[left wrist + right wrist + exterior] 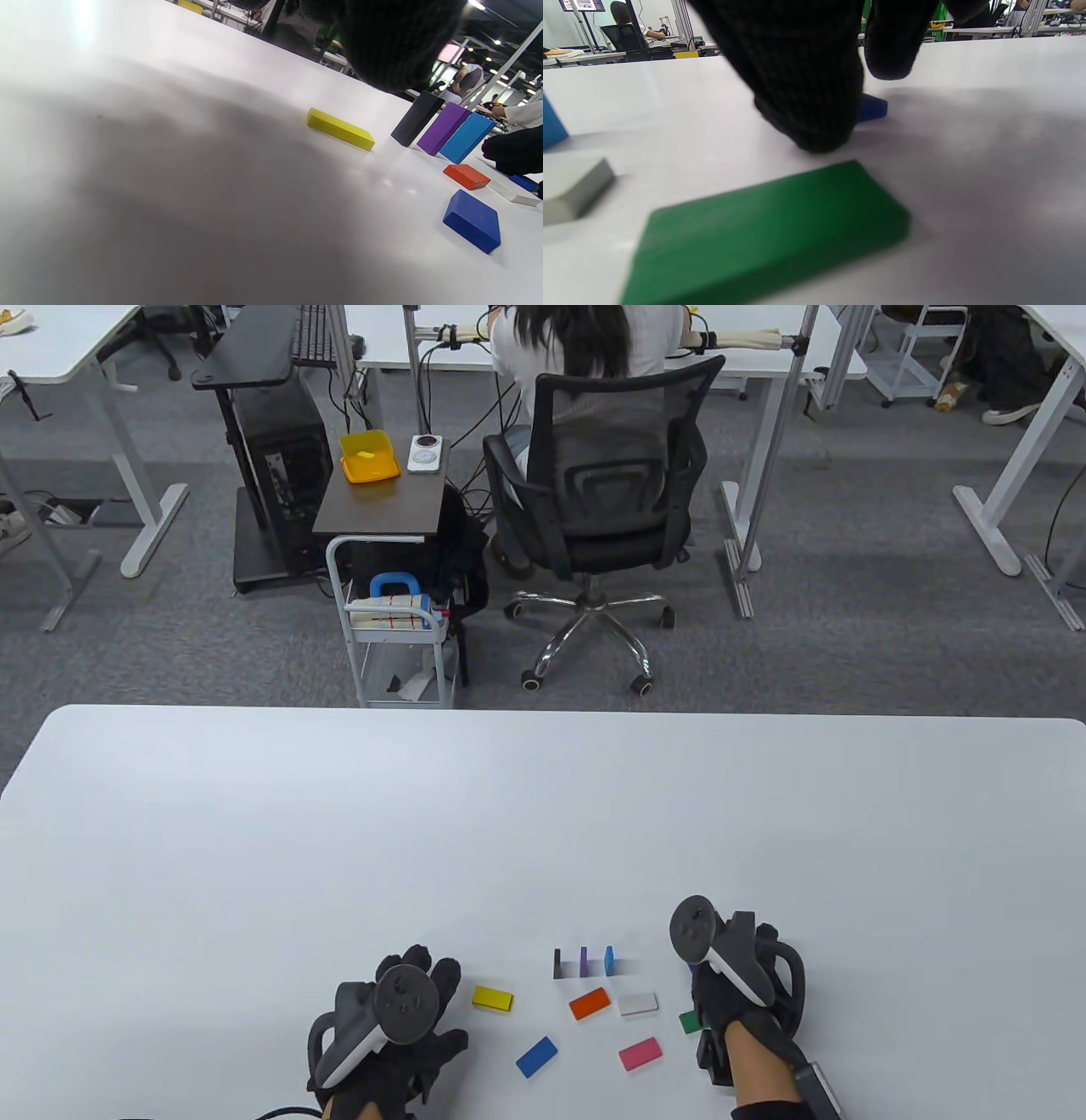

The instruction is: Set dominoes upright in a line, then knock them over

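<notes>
Three dominoes stand upright in a short row: black (558,964), purple (584,960) and blue (609,959). Lying flat nearby are a yellow domino (492,999), orange (590,1003), white (637,1003), blue (536,1056) and pink (640,1054). A green domino (694,1022) lies half under my right hand (700,976). That hand's fingers (806,84) reach down at a small dark blue domino (871,108), flat on the table and partly hidden behind one finger. My left hand (424,971) rests on the table left of the yellow domino, holding nothing.
The white table (254,857) stretches far and wide beyond the dominoes. Past its far edge stand a small cart (399,645) and an office chair (602,500) with a seated person.
</notes>
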The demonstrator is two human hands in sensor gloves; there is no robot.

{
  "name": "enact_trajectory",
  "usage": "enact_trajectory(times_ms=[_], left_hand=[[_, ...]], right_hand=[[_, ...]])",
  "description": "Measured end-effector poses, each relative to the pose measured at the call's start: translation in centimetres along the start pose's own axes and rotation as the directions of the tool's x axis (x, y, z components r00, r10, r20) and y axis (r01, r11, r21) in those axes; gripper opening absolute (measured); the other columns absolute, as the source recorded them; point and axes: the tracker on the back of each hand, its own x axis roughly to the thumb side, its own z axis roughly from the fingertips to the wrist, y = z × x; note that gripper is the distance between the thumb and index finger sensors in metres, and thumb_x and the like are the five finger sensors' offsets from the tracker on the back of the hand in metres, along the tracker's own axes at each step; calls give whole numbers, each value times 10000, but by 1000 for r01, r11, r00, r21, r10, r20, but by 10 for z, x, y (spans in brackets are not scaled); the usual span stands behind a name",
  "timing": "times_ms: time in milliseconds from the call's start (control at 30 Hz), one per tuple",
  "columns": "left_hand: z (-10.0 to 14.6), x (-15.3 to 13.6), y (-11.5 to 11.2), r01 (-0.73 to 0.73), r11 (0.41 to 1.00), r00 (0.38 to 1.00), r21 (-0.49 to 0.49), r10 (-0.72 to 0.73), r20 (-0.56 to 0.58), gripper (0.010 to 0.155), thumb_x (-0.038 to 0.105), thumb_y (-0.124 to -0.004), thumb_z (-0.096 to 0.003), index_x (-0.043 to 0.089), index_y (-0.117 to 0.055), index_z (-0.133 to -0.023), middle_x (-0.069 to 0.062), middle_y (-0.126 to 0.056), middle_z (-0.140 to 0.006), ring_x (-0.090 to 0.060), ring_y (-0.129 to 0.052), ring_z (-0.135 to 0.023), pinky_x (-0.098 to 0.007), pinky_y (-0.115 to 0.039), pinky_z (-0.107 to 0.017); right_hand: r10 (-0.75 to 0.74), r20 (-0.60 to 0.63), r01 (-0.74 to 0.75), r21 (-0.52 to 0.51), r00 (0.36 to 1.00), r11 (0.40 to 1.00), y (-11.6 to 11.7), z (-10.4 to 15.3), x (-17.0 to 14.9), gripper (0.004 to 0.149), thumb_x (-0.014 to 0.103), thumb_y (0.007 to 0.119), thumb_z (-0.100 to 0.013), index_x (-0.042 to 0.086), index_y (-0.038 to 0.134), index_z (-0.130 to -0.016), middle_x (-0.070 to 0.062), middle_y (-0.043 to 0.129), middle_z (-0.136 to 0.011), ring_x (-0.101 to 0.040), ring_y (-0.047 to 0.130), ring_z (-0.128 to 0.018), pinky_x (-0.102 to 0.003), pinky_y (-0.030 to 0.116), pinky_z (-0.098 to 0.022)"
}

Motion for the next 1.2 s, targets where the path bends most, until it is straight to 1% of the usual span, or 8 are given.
enact_trajectory(times_ms=[200,400,600,767,967,1033,1133,1200], left_hand=[[0,0,0,2,1000,1000,-3,-2,2,796,512,-825,-383,358,-414,-1047,-87,-330,-1217,-453,-356,-1100,-615,-450,-809],[1,1,1,-4,1000,1000,3,4,6,826,513,-824,-384,348,-366,-1051,-85,-330,-1217,-452,-358,-1100,-615,-451,-809],[1,1,1,-3,1000,1000,5,3,10,822,513,-824,-384,352,-370,-1051,-87,-328,-1217,-452,-360,-1099,-614,-452,-809],[2,2,2,-4,1000,1000,17,4,14,818,515,-823,-384,353,-379,-1051,-90,-308,-1217,-453,-356,-1099,-614,-453,-808],[2,1,2,-7,1000,1000,14,7,14,817,516,-822,-384,353,-379,-1051,-89,-312,-1216,-453,-355,-1098,-614,-453,-808],[2,2,1,-4,1000,1000,11,4,15,813,516,-822,-385,353,-384,-1050,-88,-314,-1217,-458,-357,-1097,-612,-455,-808],[3,3,1,-2,1000,1000,12,1,18,814,516,-822,-385,354,-383,-1051,-89,-315,-1216,-455,-356,-1098,-613,-454,-808],[3,3,2,-3,1000,1000,14,3,19,815,517,-822,-384,355,-382,-1051,-90,-313,-1217,-455,-356,-1098,-613,-452,-808]], right_hand=[[12,3,-12,-41,1000,999,-1,1,0,603,223,1017,-333,311,828,-899,45,960,-792,-269,913,-853,-610,549,-752],[-56,47,59,-64,997,996,-6,5,0,563,242,987,-357,322,840,-895,-57,921,-835,-332,894,-803,-678,498,-746],[-136,156,160,-151,978,975,-26,18,11,479,281,924,-385,303,878,-861,-89,842,-866,-325,940,-689,-621,612,-716],[-194,282,275,-284,939,919,-39,32,20,478,296,1002,-312,272,936,-785,-62,898,-807,-281,1026,-633,-555,741,-674],[-304,380,405,-222,874,887,-42,34,23,374,246,1024,-304,251,956,-671,-58,898,-812,-243,1074,-586,-480,792,-651],[-284,373,373,-191,883,908,-37,32,26,388,250,1029,-304,253,959,-685,-51,910,-805,-249,1076,-583,-484,791,-648],[-257,367,336,-170,894,926,-31,31,30,636,230,1023,-310,258,818,-911,-39,917,-821,-262,1068,-604,-525,758,-659],[-226,361,305,-179,905,936,-29,30,34,681,220,1019,-315,269,767,-945,-19,922,-825,-260,1064,-622,-534,742,-668]])
